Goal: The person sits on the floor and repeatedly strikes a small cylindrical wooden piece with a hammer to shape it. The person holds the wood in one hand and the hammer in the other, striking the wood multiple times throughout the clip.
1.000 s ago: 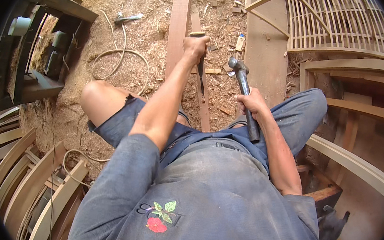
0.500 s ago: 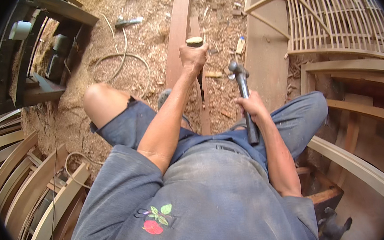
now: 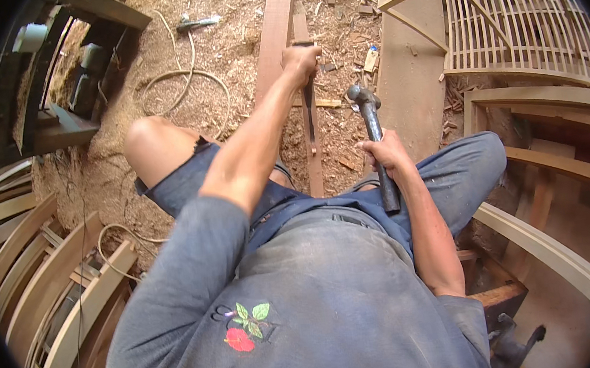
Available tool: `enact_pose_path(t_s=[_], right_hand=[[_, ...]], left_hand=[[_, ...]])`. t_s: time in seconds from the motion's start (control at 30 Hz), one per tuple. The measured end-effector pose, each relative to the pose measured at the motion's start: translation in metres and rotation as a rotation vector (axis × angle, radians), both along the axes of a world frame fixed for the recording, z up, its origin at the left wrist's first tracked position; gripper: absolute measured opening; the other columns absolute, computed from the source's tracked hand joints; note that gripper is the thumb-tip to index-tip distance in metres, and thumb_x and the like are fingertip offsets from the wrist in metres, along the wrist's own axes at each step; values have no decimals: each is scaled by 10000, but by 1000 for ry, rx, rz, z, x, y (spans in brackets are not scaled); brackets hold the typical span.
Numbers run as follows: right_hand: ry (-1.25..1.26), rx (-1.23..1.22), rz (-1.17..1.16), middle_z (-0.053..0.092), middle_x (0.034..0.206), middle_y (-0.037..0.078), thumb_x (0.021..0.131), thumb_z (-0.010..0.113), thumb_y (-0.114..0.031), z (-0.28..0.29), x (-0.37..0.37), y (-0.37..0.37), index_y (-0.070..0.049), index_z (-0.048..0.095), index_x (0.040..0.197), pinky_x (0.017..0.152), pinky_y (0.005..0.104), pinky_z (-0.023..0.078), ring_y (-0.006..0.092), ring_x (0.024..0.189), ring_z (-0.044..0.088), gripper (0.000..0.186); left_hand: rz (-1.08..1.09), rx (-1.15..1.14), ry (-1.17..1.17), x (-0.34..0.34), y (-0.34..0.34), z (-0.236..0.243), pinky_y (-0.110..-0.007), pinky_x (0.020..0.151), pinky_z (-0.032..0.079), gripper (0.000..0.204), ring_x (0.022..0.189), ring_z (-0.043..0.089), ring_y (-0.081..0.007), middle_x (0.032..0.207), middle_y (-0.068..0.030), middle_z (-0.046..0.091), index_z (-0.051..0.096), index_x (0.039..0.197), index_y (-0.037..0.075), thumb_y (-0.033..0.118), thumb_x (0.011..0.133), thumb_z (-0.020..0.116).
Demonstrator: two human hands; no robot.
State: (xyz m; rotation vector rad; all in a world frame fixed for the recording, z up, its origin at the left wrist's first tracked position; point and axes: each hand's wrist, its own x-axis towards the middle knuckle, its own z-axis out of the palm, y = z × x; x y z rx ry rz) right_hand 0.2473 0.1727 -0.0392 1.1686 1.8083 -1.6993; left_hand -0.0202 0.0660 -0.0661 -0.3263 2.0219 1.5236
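My left hand (image 3: pixel 301 61) is wrapped around the handle of a chisel (image 3: pixel 309 101). The chisel's dark blade slants back toward me, its tip at a narrow wooden strip (image 3: pixel 316 178) between my legs. Whether the tip touches the wood is hard to make out. On the right, my right hand (image 3: pixel 389 153) grips a dark metal hammer (image 3: pixel 372 124) by its handle. The hammer head points away from me and is apart from the chisel, beside and nearer to me than my left hand.
A wide reddish plank (image 3: pixel 275 39) lies beyond the strip, on shavings-covered ground. A power tool (image 3: pixel 195 23) with a coiled cord (image 3: pixel 227 98) lies at left. Another board (image 3: pixel 410 85) and a slatted wooden frame (image 3: pixel 519 27) are at right. Curved wooden pieces (image 3: pixel 48 296) crowd the lower left.
My left hand has tipped the chisel's top away from me and moved slightly farther off, with its elbow swung outward. The hammer remains in my right hand, nearly in place. The view has shifted slightly.
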Motion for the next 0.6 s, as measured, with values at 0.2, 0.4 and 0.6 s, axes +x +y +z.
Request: enact_pose_path(t_s=[0.2,0.4,0.6], right_hand=[[-38,21,-21,546,597,9,890,769,-62,1,-7,3,-67,522,869,383,316,440,123,432,525,248],[22,3,-40,541,620,28,881,758,-52,2,-9,1,-62,491,884,389,335,453,140,461,548,267],[5,9,4,541,618,28,886,763,-59,3,-14,-3,-63,495,876,400,341,460,144,470,553,269]], left_hand=[[-186,193,-52,-23,-5,38,-300,437,456,256,471,553,-131,639,-60,630,648,718,54,157,836,850],[-249,43,721,27,-61,83,-274,507,514,219,553,635,-103,663,-31,688,724,795,58,214,867,859],[24,359,550,75,-73,99,-253,505,508,176,541,642,-94,636,-20,679,719,778,42,136,884,824]])
